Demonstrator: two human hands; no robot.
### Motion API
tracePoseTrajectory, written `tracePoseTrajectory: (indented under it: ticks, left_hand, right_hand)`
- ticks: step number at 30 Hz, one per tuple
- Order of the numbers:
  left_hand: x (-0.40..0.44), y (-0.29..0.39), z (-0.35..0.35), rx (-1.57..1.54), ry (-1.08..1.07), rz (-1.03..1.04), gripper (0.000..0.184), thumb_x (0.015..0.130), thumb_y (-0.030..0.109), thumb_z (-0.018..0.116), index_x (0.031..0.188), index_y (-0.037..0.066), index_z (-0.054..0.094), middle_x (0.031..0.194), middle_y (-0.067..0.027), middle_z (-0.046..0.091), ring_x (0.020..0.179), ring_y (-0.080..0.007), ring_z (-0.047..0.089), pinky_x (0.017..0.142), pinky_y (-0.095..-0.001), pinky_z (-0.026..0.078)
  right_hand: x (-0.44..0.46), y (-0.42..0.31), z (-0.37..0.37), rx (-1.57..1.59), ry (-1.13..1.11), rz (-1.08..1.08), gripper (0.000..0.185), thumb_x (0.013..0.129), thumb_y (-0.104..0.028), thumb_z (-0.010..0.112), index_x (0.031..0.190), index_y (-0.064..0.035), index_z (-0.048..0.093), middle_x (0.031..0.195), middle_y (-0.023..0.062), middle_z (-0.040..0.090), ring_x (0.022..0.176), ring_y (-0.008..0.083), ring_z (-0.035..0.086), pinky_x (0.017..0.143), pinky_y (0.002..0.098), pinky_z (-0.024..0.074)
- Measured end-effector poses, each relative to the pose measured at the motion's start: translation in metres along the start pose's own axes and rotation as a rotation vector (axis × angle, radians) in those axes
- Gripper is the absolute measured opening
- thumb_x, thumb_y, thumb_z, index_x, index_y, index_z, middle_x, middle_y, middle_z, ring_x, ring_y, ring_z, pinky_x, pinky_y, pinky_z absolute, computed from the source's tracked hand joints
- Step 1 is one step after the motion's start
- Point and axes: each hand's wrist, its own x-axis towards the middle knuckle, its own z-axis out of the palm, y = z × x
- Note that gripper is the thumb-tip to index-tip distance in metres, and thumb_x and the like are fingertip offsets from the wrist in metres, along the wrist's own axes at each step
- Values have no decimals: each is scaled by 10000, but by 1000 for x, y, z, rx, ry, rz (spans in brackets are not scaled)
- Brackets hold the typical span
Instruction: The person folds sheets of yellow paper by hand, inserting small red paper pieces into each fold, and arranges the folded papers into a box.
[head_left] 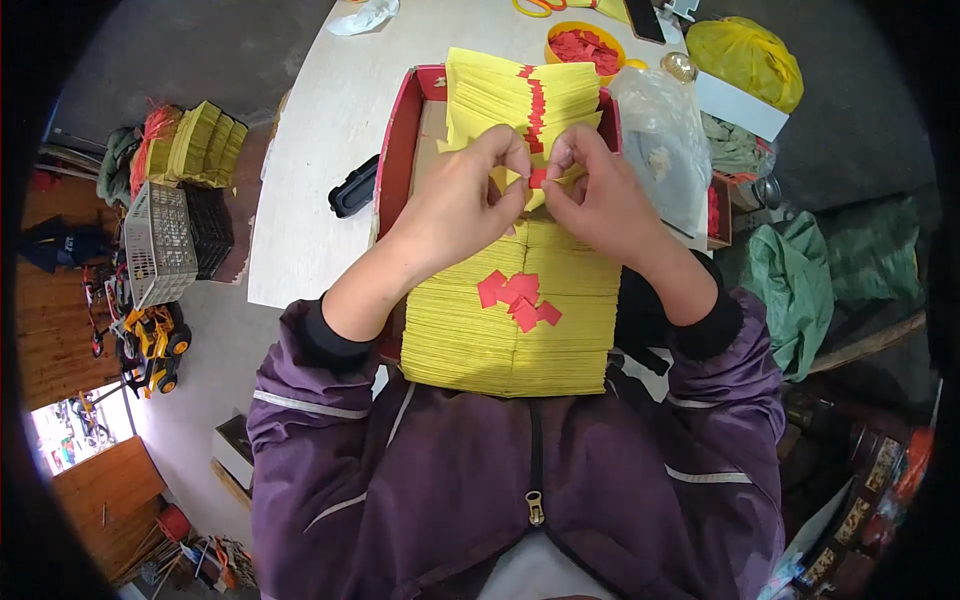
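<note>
My left hand (462, 200) and my right hand (608, 205) meet over a stack of yellow paper, fingers pinched together. Between their fingertips is a small red paper piece (537, 178), which lies against a yellow sheet. Nearer my body, a thick block of folded yellow paper (460, 345) stands edge-up, with several loose red paper pieces (520, 290) on top. Beyond my hands, fanned yellow sheets (485, 95) carry a line of red pieces (537, 105) down their middle. A red box (397, 150) surrounds the far sheets.
On the white table (310, 200) are a black case (354, 187), a yellow bowl (622, 58) of red pieces, orange scissors (540, 8), a phone (644, 20) and a clear plastic bag (660, 150). A yellow bag (745, 62) sits at right. Crates (160, 245) stand on the left floor.
</note>
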Motion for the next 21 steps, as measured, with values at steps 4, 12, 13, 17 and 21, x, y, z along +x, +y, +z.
tracePoseTrajectory:
  ticks: [4, 12, 13, 17, 21]
  left_hand:
    - [4, 0, -3, 267, -129, 69, 111, 905, -73, 659, 953, 16, 611, 832, -77, 671, 609, -126, 656, 521, -251, 446]
    - [3, -2, -1, 292, -142, 73, 143, 898, -58, 681, 1017, 19, 659, 908, -76, 654, 605, -146, 642, 542, -265, 463]
    - [3, -4, -1, 303, -141, 55, 151, 897, -52, 687, 1028, 20, 666, 917, -74, 651, 605, -150, 636, 547, -270, 467]
    - [10, -26, 2, 427, -6, 176, 163, 890, -27, 715, 1046, 12, 690, 922, -72, 649, 603, -165, 611, 564, -287, 476]
    - [12, -27, 2, 542, 138, 276, 156, 886, 0, 727, 1041, -3, 714, 906, -83, 659, 648, -206, 612, 614, -319, 499]
  right_hand:
    - [-3, -1, 4, -32, -6, -63, 270, 879, -17, 660, 1097, -88, 517, 920, 16, 612, 622, 121, 523, 589, 277, 426]
    - [-10, -10, -6, -86, -58, -16, 269, 845, -48, 652, 1081, -97, 532, 909, 55, 643, 758, 259, 643, 676, 376, 494]
    - [-11, -11, -7, -75, -78, -5, 256, 842, -42, 648, 1071, -96, 545, 905, 53, 640, 763, 258, 642, 676, 375, 494]
    - [-17, -5, -1, -170, -77, -161, 217, 846, -12, 646, 1044, -84, 596, 917, 41, 633, 755, 213, 610, 665, 327, 472]
    - [-20, 5, 4, -327, -65, -357, 185, 849, 13, 650, 1015, -71, 641, 933, 31, 628, 743, 175, 581, 657, 284, 453]
